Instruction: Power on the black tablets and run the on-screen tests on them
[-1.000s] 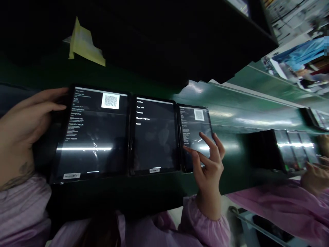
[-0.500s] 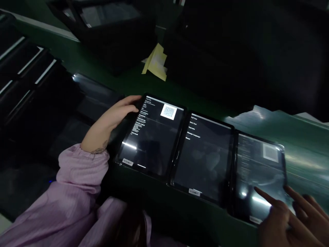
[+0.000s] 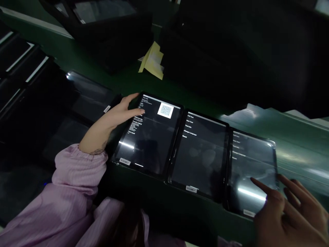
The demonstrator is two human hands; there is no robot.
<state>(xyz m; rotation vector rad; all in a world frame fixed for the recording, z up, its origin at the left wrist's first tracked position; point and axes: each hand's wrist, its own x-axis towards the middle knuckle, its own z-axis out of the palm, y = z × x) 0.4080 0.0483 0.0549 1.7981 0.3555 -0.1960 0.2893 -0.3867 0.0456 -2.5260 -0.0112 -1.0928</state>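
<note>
Three black tablets stand side by side on a green belt (image 3: 123, 80). The left tablet (image 3: 149, 137) shows a QR code and white text. My left hand (image 3: 115, 116) rests on its upper left corner, fingers over the edge and thumb on the screen. The middle tablet (image 3: 199, 151) shows a short menu list. The right tablet (image 3: 250, 168) also shows a menu list. My right hand (image 3: 288, 212) hovers at its lower right, index finger stretched onto the glass and the other fingers spread apart.
A folded yellow paper (image 3: 152, 61) lies on the belt behind the tablets. Dark trays holding more tablets (image 3: 23, 68) fill the left side, and a black box (image 3: 102, 20) stands at the back. Pink sleeves (image 3: 74, 192) cover my arms.
The right tablet's screen has switched from the QR code page to a menu list. My left thumb has slid further onto the left tablet's screen. The view has shifted slightly.
</note>
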